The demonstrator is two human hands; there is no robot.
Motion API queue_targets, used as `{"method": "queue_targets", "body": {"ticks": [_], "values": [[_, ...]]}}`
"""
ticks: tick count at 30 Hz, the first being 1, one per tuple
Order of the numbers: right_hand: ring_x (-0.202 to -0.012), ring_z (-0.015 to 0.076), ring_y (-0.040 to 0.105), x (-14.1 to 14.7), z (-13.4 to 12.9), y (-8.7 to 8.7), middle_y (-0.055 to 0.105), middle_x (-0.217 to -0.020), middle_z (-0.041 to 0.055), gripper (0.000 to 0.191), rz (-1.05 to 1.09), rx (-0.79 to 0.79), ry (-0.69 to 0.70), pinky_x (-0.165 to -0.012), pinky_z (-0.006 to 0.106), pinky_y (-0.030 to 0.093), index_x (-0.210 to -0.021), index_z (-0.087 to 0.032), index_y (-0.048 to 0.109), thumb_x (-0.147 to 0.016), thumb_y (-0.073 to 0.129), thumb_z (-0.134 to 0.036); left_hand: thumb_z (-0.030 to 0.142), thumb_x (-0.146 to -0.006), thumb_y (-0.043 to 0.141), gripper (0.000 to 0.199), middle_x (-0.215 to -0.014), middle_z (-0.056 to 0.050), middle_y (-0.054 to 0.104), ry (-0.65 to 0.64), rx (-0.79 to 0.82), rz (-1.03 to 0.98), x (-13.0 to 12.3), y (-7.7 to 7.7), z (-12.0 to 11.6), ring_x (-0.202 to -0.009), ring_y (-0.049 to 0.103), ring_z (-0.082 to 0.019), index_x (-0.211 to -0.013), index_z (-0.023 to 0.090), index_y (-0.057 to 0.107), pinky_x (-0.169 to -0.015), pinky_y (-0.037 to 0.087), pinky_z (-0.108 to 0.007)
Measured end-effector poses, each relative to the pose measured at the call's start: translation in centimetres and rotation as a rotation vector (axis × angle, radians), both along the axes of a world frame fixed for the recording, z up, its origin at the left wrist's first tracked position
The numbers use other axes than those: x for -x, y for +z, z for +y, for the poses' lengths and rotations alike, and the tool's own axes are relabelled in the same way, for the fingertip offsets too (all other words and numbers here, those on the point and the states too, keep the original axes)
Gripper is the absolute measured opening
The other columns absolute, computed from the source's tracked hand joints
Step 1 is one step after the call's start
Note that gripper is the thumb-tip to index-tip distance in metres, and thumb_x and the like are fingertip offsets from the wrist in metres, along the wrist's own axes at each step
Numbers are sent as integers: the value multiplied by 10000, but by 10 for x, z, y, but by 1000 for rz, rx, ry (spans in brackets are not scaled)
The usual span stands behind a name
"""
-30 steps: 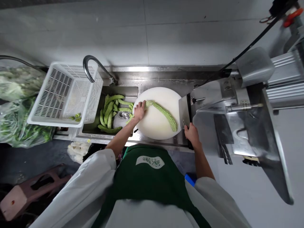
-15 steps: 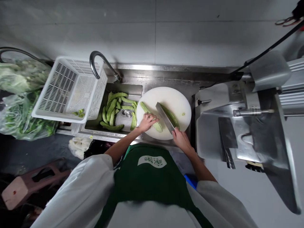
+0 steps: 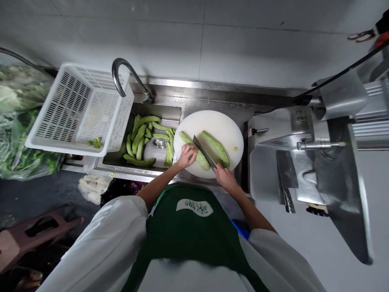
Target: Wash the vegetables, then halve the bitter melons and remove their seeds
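On the round white cutting board [image 3: 220,121] lie two long pieces of pale green, ridged bitter melon, side by side at a slant. My left hand [image 3: 186,157], fingers curled, presses the left bitter melon piece [image 3: 201,159] near its middle. My right hand [image 3: 225,177] grips the handle of a cleaver [image 3: 205,152]. Its blade stands along the right side of the left piece; I cannot tell whether it touches. The right bitter melon piece [image 3: 215,147] lies apart from the blade. A small green end bit [image 3: 235,149] rests near the board's right edge.
Left of the board, a sink [image 3: 158,152] holds several whole bitter melons [image 3: 140,140] under a curved faucet [image 3: 129,67]. A white basket [image 3: 65,148] with a few green scraps overhangs it. A metal slicing machine [image 3: 264,162] stands right, with another cleaver [image 3: 287,170] on it.
My right hand has moved the cleaver leftward, away from the right bitter melon piece and up to the left one. The left hand stays on the left piece.
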State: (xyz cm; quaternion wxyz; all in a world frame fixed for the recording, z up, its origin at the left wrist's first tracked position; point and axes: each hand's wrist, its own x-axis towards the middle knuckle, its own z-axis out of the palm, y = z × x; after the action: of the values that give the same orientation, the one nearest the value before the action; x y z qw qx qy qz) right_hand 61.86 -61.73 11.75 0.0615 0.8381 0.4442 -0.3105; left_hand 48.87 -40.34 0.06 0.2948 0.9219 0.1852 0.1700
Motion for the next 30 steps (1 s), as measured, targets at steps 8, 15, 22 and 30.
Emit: {"method": "queue_targets", "body": {"ticks": [8, 15, 22, 30], "values": [[-845, 279, 734, 2, 0, 44, 740, -904, 128, 333, -56, 40, 82, -705, 297, 436, -1175, -152, 538, -1091, 285, -351, 339, -997, 433, 292, -1087, -118, 641, -8, 6, 42, -3, -5, -4, -1106, 523, -264, -983, 215, 697, -1008, 389, -484], [-837, 262, 729, 2, 15, 40, 732, -898, 130, 308, -32, 65, 82, -708, 286, 430, -1146, -153, 530, -1092, 293, -342, 334, -996, 438, 290, -1082, -120, 655, 1, 21, 16, -5, -13, -6, -1097, 536, -258, -1005, 212, 700, -1013, 381, -477], [-861, 266, 727, 1, 58, 21, 742, -932, 141, 344, -24, 18, 80, -729, 297, 441, -1166, -137, 536, -1095, 270, -343, 340, -997, 439, 294, -1116, -118, 665, -8, 64, 16, -4, -19, -5, -1137, 544, -260, -1028, 212, 701, -1025, 378, -490], [-867, 262, 721, 5, 73, 17, 742, -951, 153, 352, -27, -12, 74, -736, 306, 446, -1179, -123, 535, -1094, 261, -327, 345, -1005, 453, 275, -1122, -114, 672, 6, 97, -6, -1, -19, 2, -1131, 560, -250, -1021, 209, 692, -1027, 410, -475]]}}
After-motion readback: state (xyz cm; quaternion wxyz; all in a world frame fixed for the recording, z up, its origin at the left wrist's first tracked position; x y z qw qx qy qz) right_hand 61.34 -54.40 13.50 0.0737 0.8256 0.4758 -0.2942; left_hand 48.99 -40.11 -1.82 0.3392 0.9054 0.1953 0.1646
